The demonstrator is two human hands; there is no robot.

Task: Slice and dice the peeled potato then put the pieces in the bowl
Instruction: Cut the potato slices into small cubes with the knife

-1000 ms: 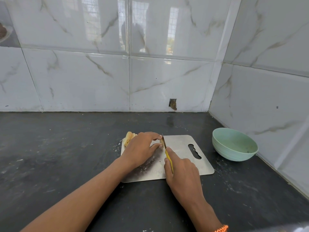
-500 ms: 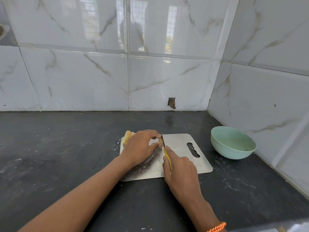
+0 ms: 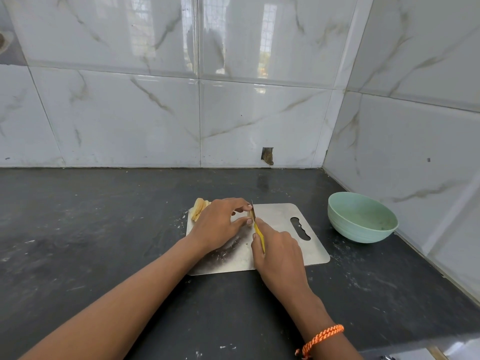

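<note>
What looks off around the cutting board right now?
A hole is broken in the wall tile at counter level. White flecks litter the dark counter beside the cutting board. Nothing looks spilled or askew.

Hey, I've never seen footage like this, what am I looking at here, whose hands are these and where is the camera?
There is no machine here. A person wears a wide-angle camera on the head, looking forward and down, so you see their own two arms reaching in from below.

On the dark counter lies a metal cutting board. The left hand holds a piece of potato down on it. The right hand grips a yellow-handled knife, its blade set against that piece. Cut slices lie at the board's far left corner. A green bowl stands to the right, near the tiled wall; no potato shows in it.
</note>
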